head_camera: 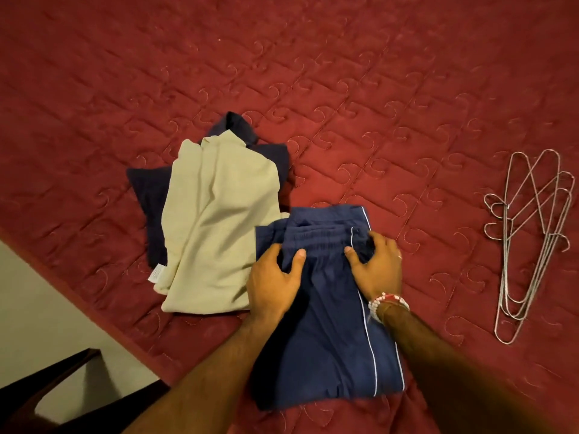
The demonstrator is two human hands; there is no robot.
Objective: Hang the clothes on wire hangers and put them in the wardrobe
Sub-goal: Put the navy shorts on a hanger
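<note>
Both hands are working the folded blue trousers (329, 324), lying on the red quilted bed (344, 89) near its front edge. Left hand (274, 285) is pinching a fold of fabric by the elastic waistband, thumb vs. fingers. Right hand (377, 267), beaded bracelet at the wrist, is curling its fingers into the waistband next to the white piping, gripping cloth. Beige garment (216, 220) is lying just left of the trousers, w/ a dark navy garment (147, 195) under it. Wire hangers (529, 239) are lying stacked well off to the right, untouched.
</note>
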